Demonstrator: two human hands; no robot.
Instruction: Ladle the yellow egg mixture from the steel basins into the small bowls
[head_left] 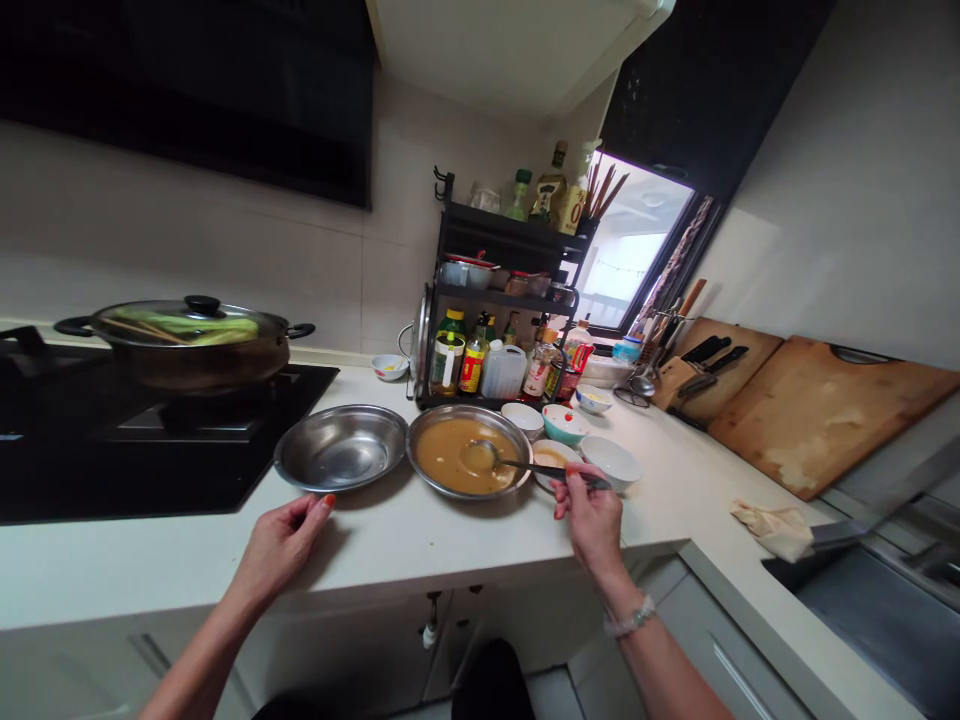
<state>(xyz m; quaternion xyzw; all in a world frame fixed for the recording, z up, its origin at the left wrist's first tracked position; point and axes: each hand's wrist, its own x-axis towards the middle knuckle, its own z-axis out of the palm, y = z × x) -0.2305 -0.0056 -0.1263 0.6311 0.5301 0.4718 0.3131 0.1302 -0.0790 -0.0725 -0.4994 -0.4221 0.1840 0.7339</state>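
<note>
My right hand (592,520) is closed on the handle of a metal spoon (517,464) whose bowl dips into a steel bowl of brown sauce (468,452) on the white counter. My left hand (283,542) rests on the counter just in front of an empty steel bowl (340,447), fingers loosely curled, holding nothing. Small ceramic bowls (611,460) cluster just to the right of the sauce bowl, near my right hand.
A lidded wok (191,345) with greens sits on the black hob (150,440) at left. A black rack of bottles (502,320) stands behind the bowls. Wooden cutting boards (817,410) and knives lean at right; a cloth (776,528) lies by the sink (877,610).
</note>
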